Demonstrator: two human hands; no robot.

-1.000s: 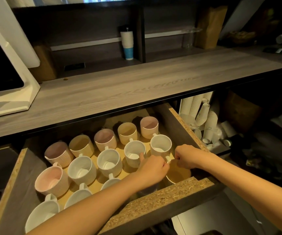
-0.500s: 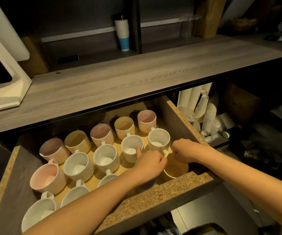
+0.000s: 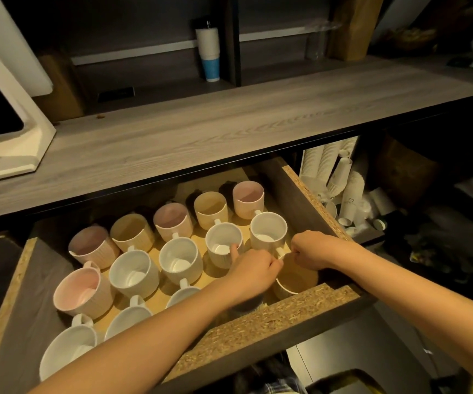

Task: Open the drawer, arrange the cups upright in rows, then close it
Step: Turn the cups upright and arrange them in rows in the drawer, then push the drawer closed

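Note:
The drawer (image 3: 269, 319) stands pulled out, with several white, pink and yellow cups upright in rows inside. At its front right corner sits a yellow cup (image 3: 296, 280). My left hand (image 3: 253, 270) has its fingers curled at that cup's left rim, with the thumb beside a white cup (image 3: 223, 245). My right hand (image 3: 312, 251) is curled over the yellow cup's far rim, next to the handle of another white cup (image 3: 268, 231). What lies under my left palm is hidden.
A grey wooden counter (image 3: 229, 123) overhangs the back of the drawer. A white appliance (image 3: 7, 132) sits on it at the left. Stacks of paper cups (image 3: 340, 177) fill the open shelf to the drawer's right. A blue-and-white paper cup stack (image 3: 209, 52) stands on the back shelf.
Both hands have stayed at the yellow cup in the front right corner, shifting only slightly. The view has dipped a little.

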